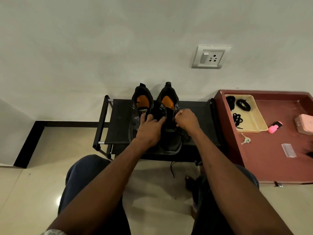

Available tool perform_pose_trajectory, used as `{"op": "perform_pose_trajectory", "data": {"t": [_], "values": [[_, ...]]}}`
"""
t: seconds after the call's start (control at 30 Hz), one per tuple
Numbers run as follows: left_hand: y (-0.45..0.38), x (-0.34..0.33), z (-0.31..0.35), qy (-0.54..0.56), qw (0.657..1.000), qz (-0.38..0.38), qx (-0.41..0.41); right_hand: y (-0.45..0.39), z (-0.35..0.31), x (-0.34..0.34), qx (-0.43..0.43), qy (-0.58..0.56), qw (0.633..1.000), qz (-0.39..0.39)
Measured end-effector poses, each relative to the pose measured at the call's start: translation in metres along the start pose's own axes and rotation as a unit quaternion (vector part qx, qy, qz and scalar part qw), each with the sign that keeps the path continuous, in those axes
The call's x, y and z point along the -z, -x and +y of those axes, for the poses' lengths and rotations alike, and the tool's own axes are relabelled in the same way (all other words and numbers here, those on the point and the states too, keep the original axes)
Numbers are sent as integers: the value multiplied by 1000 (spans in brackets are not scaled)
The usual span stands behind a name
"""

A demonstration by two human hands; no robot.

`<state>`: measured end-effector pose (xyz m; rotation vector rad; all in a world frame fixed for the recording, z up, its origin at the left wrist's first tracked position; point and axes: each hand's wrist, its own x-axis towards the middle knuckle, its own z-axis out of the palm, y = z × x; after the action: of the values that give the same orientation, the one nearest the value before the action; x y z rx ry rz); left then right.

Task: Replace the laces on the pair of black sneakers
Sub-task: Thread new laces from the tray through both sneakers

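Note:
Two black sneakers with orange insoles stand side by side on a black rack (118,119), toes toward me: the left sneaker (140,102) and the right sneaker (170,139). My left hand (149,128) grips the tongue of the right sneaker with its fingers curled over it. My right hand (185,120) is curled at that shoe's right eyelets, pinching a black lace; the lace end (172,168) hangs off the rack's front edge. Several coiled black laces (243,105) lie in a cream tray (255,116).
The tray sits on a red-brown table (271,150) to the right, with a pink highlighter (275,127), keys (246,140), a pink box (304,123) and a clear packet (288,150). A wall socket (210,56) is above. My knees are below the rack.

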<state>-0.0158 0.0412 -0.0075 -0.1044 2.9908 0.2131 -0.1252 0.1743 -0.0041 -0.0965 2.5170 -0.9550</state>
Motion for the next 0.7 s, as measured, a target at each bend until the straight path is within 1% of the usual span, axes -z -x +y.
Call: {"op": "perform_pose_trajectory", "data": {"t": [0.03, 0.07, 0.17, 0.2, 0.23, 0.27, 0.33, 0.37, 0.43, 0.5, 0.53, 0.57, 0.67, 0.7], "values": [[0, 3, -1, 9, 1000, 25, 14, 3, -2, -1, 12, 24, 1000, 8], [0, 7, -4, 17, 999, 36, 28, 7, -4, -1, 23, 42, 999, 12], [-1, 17, -16, 49, 997, 15, 52, 12, -7, -2, 30, 75, 997, 3], [-1, 18, -19, 96, 994, 20, 54, 11, -8, -2, 31, 81, 996, 1], [2, 21, -21, 169, 983, 39, 63, 10, -8, -3, 31, 85, 996, -1], [3, 27, -21, 255, 961, 64, 81, 9, -7, -4, 33, 87, 996, -4], [5, 46, -20, 394, 901, 136, 119, 9, -6, -3, 33, 84, 996, -7], [6, 58, -21, 442, 869, 180, 131, 9, -5, -4, 34, 83, 996, -5], [12, 81, -23, 529, 793, 270, 134, 10, -4, -7, 37, 87, 996, 3], [17, 101, -23, 588, 720, 347, 122, 11, -4, -9, 36, 93, 995, 9], [19, 109, -22, 609, 690, 375, 111, 11, -4, -10, 33, 95, 995, 10], [20, 118, -19, 622, 666, 399, 98, 10, -4, -11, 29, 98, 995, 10], [22, 143, -15, 635, 619, 457, 75, 9, -4, -11, 23, 101, 995, 11], [23, 151, -16, 640, 597, 478, 74, 9, -4, -11, 24, 101, 995, 11]]}}
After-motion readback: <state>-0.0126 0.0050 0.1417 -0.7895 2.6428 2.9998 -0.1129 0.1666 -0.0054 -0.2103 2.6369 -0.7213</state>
